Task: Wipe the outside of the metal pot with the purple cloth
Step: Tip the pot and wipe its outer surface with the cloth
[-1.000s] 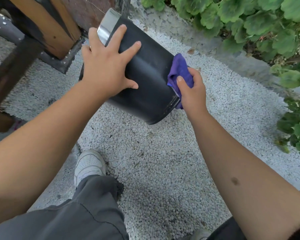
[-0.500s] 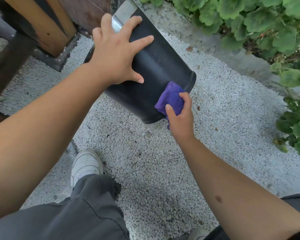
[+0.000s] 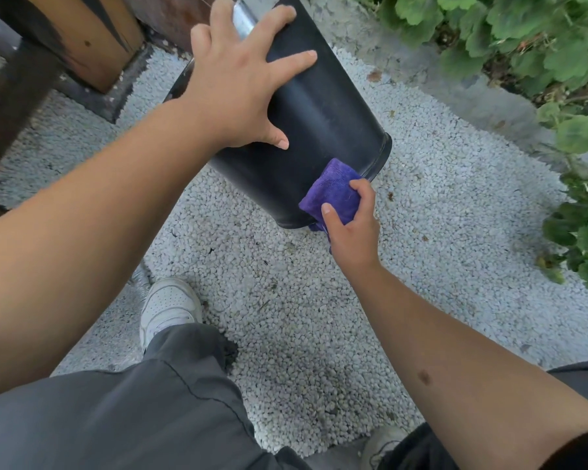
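Since a second ago the purple cloth is sliding from the pot's right flank down to its near rim. The right hand is pinching it against the tilted metal pot, held above the gravel; the left hand is pressing flat, fingers spread. Wiping is underway; next probably calls for rotating the pot.

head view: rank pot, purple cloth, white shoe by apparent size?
1. metal pot, clearly largest.
2. white shoe, partly hidden by the trouser leg.
3. purple cloth, bunched in the right hand.
Shoe and cloth look close, so that order is unsure.
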`<control>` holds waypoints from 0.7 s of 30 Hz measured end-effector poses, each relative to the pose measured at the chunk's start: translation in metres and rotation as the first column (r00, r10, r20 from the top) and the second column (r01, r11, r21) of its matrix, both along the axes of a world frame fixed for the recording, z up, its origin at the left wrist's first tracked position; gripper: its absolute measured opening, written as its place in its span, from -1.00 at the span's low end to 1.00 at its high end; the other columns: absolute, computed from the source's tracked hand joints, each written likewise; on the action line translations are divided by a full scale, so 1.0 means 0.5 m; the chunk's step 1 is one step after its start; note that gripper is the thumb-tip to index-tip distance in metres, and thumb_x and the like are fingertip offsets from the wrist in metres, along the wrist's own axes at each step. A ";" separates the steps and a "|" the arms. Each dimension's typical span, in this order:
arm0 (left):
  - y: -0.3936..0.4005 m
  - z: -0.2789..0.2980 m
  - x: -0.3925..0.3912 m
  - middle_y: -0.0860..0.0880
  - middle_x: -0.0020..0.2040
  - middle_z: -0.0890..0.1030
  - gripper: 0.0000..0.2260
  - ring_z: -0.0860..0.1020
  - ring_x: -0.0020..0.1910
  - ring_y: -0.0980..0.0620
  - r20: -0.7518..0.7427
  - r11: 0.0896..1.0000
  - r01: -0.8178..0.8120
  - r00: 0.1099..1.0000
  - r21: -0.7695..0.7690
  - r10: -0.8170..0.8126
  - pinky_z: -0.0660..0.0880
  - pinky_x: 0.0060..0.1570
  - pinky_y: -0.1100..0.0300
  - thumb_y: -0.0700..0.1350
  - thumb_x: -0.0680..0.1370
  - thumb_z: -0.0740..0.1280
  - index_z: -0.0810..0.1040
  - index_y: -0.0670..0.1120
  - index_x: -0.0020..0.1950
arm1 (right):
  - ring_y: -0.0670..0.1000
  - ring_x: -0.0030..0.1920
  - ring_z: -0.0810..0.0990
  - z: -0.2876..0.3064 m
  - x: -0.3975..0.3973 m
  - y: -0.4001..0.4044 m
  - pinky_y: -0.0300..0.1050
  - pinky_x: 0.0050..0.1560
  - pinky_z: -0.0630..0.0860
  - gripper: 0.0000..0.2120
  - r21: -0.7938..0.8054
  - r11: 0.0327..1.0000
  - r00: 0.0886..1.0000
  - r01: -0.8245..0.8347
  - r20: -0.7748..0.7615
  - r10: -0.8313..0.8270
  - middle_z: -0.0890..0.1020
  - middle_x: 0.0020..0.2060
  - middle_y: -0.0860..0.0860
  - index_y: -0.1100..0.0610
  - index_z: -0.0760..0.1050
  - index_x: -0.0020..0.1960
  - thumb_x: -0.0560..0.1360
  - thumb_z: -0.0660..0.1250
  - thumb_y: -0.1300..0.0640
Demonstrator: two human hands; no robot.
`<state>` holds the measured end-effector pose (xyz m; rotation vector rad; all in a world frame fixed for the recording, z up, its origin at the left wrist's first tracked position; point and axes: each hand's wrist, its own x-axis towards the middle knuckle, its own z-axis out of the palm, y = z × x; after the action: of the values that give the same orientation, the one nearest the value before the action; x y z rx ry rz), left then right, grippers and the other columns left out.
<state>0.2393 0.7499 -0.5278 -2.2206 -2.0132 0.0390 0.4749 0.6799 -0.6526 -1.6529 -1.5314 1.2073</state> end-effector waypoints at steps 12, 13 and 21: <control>0.016 0.006 -0.002 -0.11 0.54 0.23 -0.01 0.31 0.30 -0.49 -0.030 0.997 -0.048 0.998 -0.056 0.046 0.32 0.05 -0.25 0.39 0.15 0.51 0.24 0.18 0.51 | -0.12 -0.18 0.61 -0.075 0.012 -0.163 -0.21 -0.17 0.53 -0.73 -0.519 0.699 0.802 -0.492 0.043 0.596 0.63 -0.05 -0.06 -0.20 0.50 0.07 0.49 0.40 0.13; 0.014 0.007 0.000 -0.12 0.53 0.25 -0.01 0.33 0.28 -0.48 -0.036 0.997 -0.049 0.998 -0.065 0.047 0.32 0.05 -0.24 0.40 0.15 0.50 0.24 0.18 0.51 | -0.06 -0.18 0.61 -0.068 0.003 -0.149 -0.18 -0.21 0.55 -0.77 -0.538 0.672 0.789 -0.510 0.020 0.614 0.63 -0.06 -0.04 -0.19 0.50 0.00 0.48 0.40 0.12; 0.011 0.024 0.024 -0.06 0.57 0.20 -0.23 0.22 0.40 -0.44 0.124 0.999 0.024 0.992 -0.043 -0.018 0.29 0.12 -0.20 0.28 0.34 0.43 0.31 0.12 0.51 | 0.07 -0.33 0.55 0.042 -0.020 -0.003 0.06 -0.31 0.59 -0.74 -0.571 0.554 0.614 -0.606 0.106 0.782 0.55 -0.29 0.01 0.02 0.42 -0.29 0.40 0.51 0.03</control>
<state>0.2511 0.7552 -0.5157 -2.3249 -2.0702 -0.0579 0.4650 0.6783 -0.6317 -1.6340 -2.4472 1.9320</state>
